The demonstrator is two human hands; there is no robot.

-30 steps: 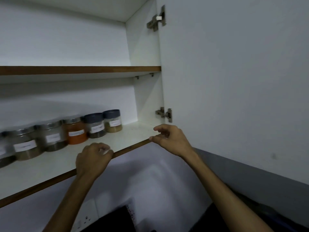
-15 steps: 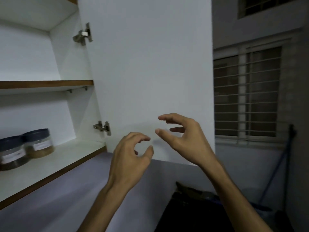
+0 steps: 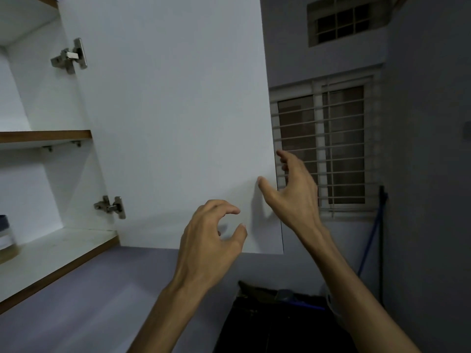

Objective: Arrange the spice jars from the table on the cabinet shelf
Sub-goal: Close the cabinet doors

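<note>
The white cabinet door (image 3: pixel 173 118) stands swung open, filling the middle of the view, hung on two metal hinges, the upper hinge (image 3: pixel 70 57) at about ten o'clock and the lower hinge (image 3: pixel 111 206) at about nine o'clock from the frame's centre. The right hand (image 3: pixel 293 194) reaches up at the door's free edge, at roughly three o'clock from centre: its thumb lies across the inner face of the door while the fingers (image 3: pixel 286 159) spread past the edge on the far side, so the hand is open and straddling the edge; whether it actually presses the panel I cannot tell. The left hand (image 3: pixel 211 240) hovers at five o'clock from centre, in front of the door's lower corner, fingers curled loosely toward the thumb with a clear gap between them, holding nothing. One spice jar (image 3: pixel 6 238) shows only as a sliver at the far left edge, at nine o'clock, standing on the lower cabinet shelf (image 3: pixel 58 253); it has a dark lid, a white label and tan contents, and it sits well apart from both hands. The upper shelf (image 3: pixel 46 135) with its brown front edge runs above it. Beyond the door, at two o'clock, is a barred window (image 3: pixel 323 146), and a blue handle (image 3: pixel 374 225) leans against the wall at three o'clock.
</note>
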